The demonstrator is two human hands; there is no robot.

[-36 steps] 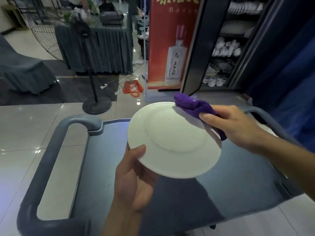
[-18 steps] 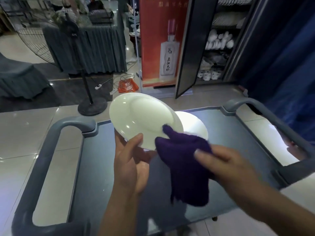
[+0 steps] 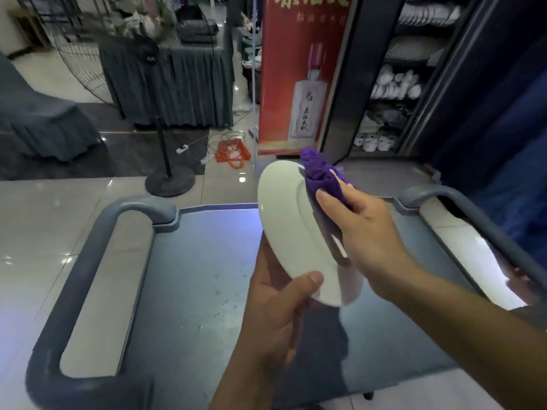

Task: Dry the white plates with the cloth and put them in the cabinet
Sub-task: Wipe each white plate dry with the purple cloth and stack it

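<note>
Over the grey cart top, with raised handles at nine and three o'clock, the left hand grips a tilted white plate by its lower rim while the right hand pinches a purple cloth against it, the open cabinet standing well apart at one o'clock, a fan stand at eleven.

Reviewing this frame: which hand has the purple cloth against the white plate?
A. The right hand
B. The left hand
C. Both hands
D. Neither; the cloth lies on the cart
A: the right hand presses the purple cloth against the tilted white plate, while the left hand grips the plate's lower edge, bare of any cloth.
</note>
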